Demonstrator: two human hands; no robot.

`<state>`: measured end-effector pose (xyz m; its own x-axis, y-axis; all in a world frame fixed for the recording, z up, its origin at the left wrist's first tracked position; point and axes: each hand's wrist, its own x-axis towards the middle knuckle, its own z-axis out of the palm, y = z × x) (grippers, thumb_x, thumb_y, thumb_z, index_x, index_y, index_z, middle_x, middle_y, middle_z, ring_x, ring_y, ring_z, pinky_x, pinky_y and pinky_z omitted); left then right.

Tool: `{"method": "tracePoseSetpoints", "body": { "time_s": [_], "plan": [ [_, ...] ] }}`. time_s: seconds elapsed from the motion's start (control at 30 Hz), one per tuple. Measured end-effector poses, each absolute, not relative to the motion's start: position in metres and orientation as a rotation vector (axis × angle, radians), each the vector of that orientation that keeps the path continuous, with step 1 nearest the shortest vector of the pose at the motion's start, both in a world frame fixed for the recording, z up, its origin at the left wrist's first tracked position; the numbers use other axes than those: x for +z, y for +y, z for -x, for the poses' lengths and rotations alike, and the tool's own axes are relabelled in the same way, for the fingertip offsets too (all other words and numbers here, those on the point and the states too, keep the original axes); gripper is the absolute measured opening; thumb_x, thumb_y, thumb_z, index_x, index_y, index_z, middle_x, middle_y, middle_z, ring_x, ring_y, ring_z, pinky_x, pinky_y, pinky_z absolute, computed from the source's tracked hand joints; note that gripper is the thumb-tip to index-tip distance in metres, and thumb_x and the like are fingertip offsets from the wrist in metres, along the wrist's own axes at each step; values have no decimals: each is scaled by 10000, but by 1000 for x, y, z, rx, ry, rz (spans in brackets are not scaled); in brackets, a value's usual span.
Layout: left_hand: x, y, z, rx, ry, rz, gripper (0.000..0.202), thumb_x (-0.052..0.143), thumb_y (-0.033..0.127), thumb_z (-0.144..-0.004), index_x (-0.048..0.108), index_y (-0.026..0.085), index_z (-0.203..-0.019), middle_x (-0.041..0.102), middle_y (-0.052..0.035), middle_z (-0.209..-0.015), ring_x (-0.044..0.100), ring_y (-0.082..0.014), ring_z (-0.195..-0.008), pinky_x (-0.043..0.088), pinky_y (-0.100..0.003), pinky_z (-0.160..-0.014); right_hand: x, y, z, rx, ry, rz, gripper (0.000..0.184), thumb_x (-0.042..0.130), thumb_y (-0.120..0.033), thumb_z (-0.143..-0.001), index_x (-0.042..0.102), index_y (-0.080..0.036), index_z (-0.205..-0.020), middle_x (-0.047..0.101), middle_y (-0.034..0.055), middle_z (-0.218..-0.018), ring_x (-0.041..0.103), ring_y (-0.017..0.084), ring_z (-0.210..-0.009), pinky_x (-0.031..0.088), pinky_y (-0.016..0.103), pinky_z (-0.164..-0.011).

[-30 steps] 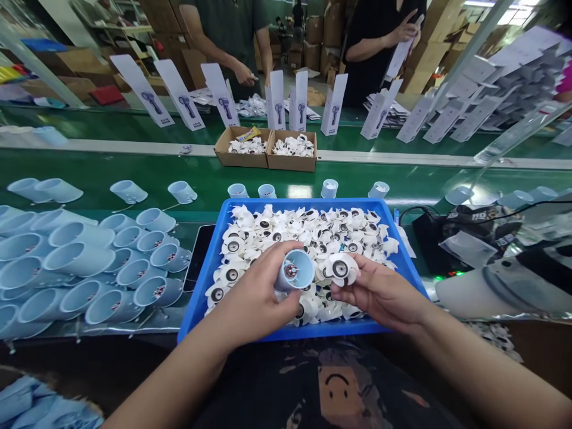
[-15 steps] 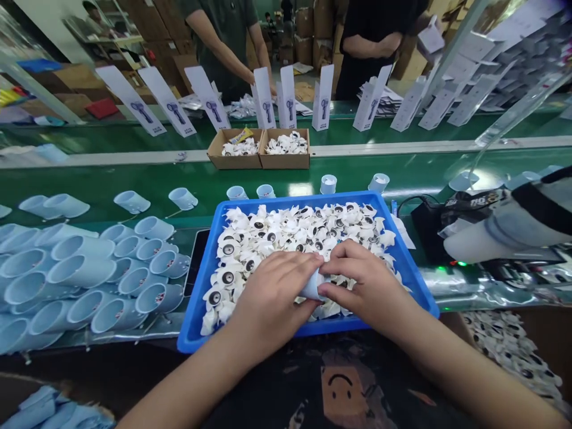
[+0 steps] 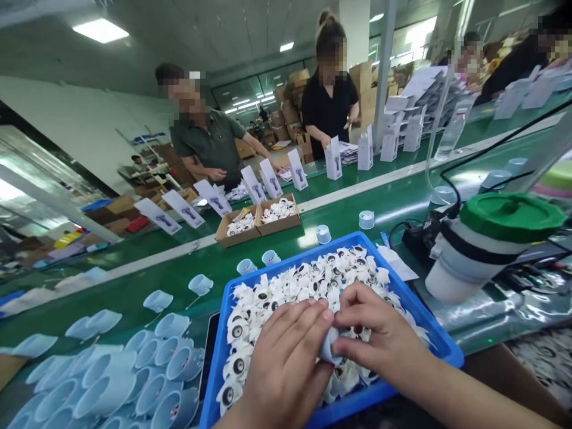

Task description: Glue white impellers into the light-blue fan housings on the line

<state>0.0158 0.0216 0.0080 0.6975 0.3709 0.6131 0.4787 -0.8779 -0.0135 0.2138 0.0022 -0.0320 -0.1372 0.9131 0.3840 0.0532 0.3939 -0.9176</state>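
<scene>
My left hand (image 3: 290, 351) is wrapped round a light blue plastic cup-shaped housing (image 3: 329, 347), mostly hidden behind the fingers. From the other side my right hand (image 3: 375, 328) pinches at the same housing with thumb and fingers; whether a smaller part is in that pinch I cannot tell. Both hands are over a blue tray (image 3: 370, 243) heaped with white fan impellers (image 3: 263, 298) that have dark round hubs. To the left lie many light blue housings (image 3: 107, 369) in a pile.
Two cardboard boxes of impellers (image 3: 257, 223) stand on the green belt (image 3: 214, 253), with printed white boxes (image 3: 333, 158) behind. A green-lidded container (image 3: 487, 250) is at right. Two co-workers (image 3: 328, 89) stand across the line. A dark flat device (image 3: 211, 351) lies left of the tray.
My view has tilted and risen, so the co-workers and ceiling now show. Both hands stay together on the housing over the tray, with little change in grip.
</scene>
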Motion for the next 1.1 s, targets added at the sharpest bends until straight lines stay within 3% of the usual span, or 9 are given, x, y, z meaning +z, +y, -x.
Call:
{"method": "tracePoseSetpoints", "body": {
  "time_s": [0.2, 0.37, 0.53, 0.63, 0.77, 0.87, 0.93, 1.0, 1.1],
  "plan": [
    [19, 20, -24, -964, -673, 2583, 447, 611, 117, -834, 571, 95, -1279, 711, -137, -1222, 608, -244, -1224, 414, -409, -1085, -32, 5, -211, 1090, -1372, 811, 200, 749, -438, -859, 733, -256, -941, 494, 12, -914, 517, 112, -733, 460, 238, -654],
    [10, 18, -18, -1002, -712, 2681, 454, 621, 162, -855, 542, 126, -1301, 716, -116, -1215, 627, -201, -1208, 426, -369, -1114, -35, -1, -218, 780, -1702, 831, 164, 615, -271, -962, 673, -309, -1110, 505, 43, -1042, 565, 160, -946, 511, 276, -811],
    [-1, 14, -9, -1003, -696, 2682, 375, 578, 147, -879, 568, 113, -1253, 723, -121, -1201, 592, -192, -1270, 319, -371, -1207, -43, -6, -214, 433, -1888, 882, 175, 622, -182, -922, 608, -290, -1059, 451, 50, -1095, 536, 163, -910, 524, 277, -787],
    [-3, 9, -5, -1117, -527, 2651, 250, 542, 186, -942, 598, 161, -1184, 758, -69, -1128, 561, -179, -1308, 318, -363, -1213, -43, -8, -210, 302, -1726, 824, 334, 677, -293, -905, 496, -297, -1185, 382, 81, -1282, 503, 221, -1106, 499, 348, -972],
    [4, 9, 0, -1140, -330, 2675, 188, 558, 279, -976, 639, 265, -1146, 762, 50, -1113, 562, -136, -1297, 322, -331, -1208, -34, -14, -216, 524, -1864, 793, 611, 630, -493, -928, 328, -308, -1426, 354, 136, -1431, 417, 321, -1326, 463, 458, -1075],
    [15, 37, 4, -908, -576, 2702, 339, 642, 292, -927, 608, 259, -1262, 707, -2, -1251, 556, -223, -1282, 311, -436, -1175, -29, -21, -230, 466, -1721, 759, 545, 530, -494, -976, 313, -351, -1456, 320, 130, -1442, 431, 336, -1302, 447, 542, -1073],
    [21, 75, 4, -831, -868, 2689, 475, 726, 394, -859, 592, 262, -1296, 692, -55, -1247, 565, -291, -1215, 368, -484, -1078, -28, -25, -238, 434, -1595, 750, 465, 487, -438, -998, 349, -357, -1434, 346, 135, -1383, 469, 332, -1235, 458, 577, -1041],
    [22, 121, -2, -725, -1150, 2702, 555, 743, 462, -833, 579, 269, -1326, 655, -91, -1257, 552, -317, -1187, 376, -501, -1032, -29, -29, -243, 428, -1565, 806, 417, 493, -370, -997, 392, -344, -1400, 386, 141, -1321, 512, 316, -1162, 492, 567, -995],
    [13, 186, -22, -573, -1309, 2756, 571, 714, 393, -874, 526, 215, -1383, 585, -129, -1343, 516, -313, -1251, 364, -492, -1065, -40, -35, -248, 341, -1644, 888, 416, 547, -252, -960, 447, -322, -1358, 422, 135, -1297, 554, 286, -1104, 545, 494, -936]
  ]
}}
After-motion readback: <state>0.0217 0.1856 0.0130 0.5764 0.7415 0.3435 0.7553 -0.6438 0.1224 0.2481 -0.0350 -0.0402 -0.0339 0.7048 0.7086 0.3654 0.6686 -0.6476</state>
